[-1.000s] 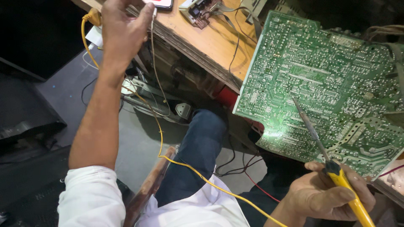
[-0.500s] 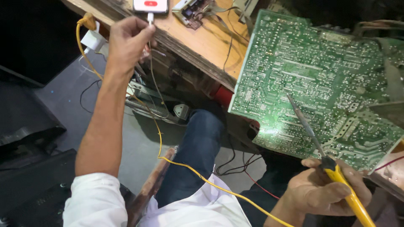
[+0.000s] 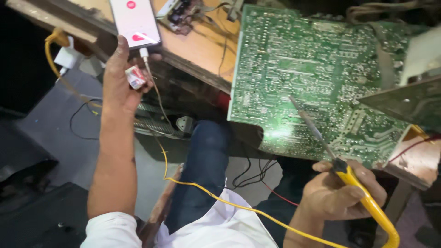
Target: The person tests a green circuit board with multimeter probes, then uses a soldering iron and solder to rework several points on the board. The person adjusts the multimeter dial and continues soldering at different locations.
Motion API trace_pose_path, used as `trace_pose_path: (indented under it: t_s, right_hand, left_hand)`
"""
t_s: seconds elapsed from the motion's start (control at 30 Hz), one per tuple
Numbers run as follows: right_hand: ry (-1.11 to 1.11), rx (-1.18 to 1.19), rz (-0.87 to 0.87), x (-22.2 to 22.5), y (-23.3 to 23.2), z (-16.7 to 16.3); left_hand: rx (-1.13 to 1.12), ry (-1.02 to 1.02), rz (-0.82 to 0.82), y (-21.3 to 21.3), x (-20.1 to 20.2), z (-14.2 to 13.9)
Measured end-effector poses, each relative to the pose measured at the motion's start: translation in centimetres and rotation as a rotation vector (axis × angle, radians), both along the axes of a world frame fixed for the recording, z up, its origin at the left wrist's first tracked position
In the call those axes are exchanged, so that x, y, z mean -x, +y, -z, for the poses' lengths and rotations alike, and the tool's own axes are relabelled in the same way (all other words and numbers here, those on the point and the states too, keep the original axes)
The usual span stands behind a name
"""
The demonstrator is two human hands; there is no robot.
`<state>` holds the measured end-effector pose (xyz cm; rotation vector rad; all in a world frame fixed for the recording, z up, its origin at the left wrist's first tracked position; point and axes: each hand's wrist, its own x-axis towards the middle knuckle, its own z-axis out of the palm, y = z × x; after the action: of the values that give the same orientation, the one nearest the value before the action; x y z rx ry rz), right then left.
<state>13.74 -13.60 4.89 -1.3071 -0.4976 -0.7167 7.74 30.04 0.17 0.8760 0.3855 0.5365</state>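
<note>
My left hand [image 3: 120, 82] is stretched out to the wooden bench's edge, gripping a small red-and-white packet [image 3: 136, 77] in its palm; its thumb touches the lower edge of a phone [image 3: 135, 20] with a lit white screen that lies on the bench, a white cable [image 3: 151, 85] plugged into it. My right hand [image 3: 342, 193] grips the yellow handle of a soldering iron [image 3: 363, 195], whose metal tip [image 3: 294, 102] rests on the solder side of a large green circuit board [image 3: 312, 69] tilted off the bench.
A wooden bench [image 3: 202, 46] carries a small circuit module [image 3: 177, 11] and loose wires. A yellow cord [image 3: 206, 195] runs across my lap. A white plug adapter [image 3: 68, 57] hangs at left. My knee in blue trousers [image 3: 204, 165] is below, over a grey floor.
My left hand has turned palm-up, showing the small packet, and sits just under the phone. The view has shifted so the phone is more in view. The right hand keeps the iron on the board.
</note>
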Motion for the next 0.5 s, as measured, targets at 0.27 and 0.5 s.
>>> trace_pose_path:
  t_s: [0.27, 0.5]
  right_hand:
    - [0.027, 0.007, -0.009, 0.5, -0.6, 0.9]
    - [0.016, 0.023, -0.052, 1.2, 0.8, 1.7]
  left_hand:
    - [-0.077, 0.011, -0.090, -1.2, -0.3, -0.1]
    - [-0.104, -0.110, -0.500, -10.7, 1.6, -1.7]
